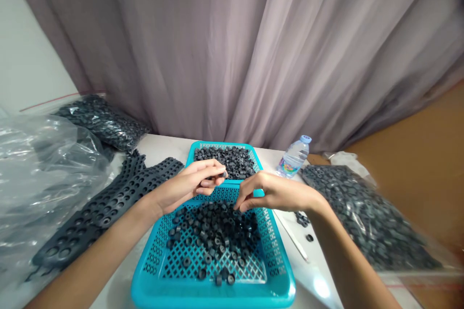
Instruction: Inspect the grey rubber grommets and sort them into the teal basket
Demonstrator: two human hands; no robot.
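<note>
My left hand [203, 177] is raised over the back of the near turquoise basket [213, 294], its fingers closed around a small black cylindrical piece that shows at the fingertips. Just to the right, my right hand [259, 192] hangs palm down with thumb and fingers drawn together above the pile of small black ring-shaped pieces [213, 224]. Whether anything sits between those fingertips is too small to make out. Behind both hands stands a second turquoise basket [195, 146], filled with similar black pieces [239, 159].
Black molded strips with round pockets [119, 193] lie at left beside clear plastic bags [43, 174]. A water bottle [294, 157], a white pen-like stick [295, 239], a few loose pieces [302, 219] and a big bag of black pieces [366, 217] are at right.
</note>
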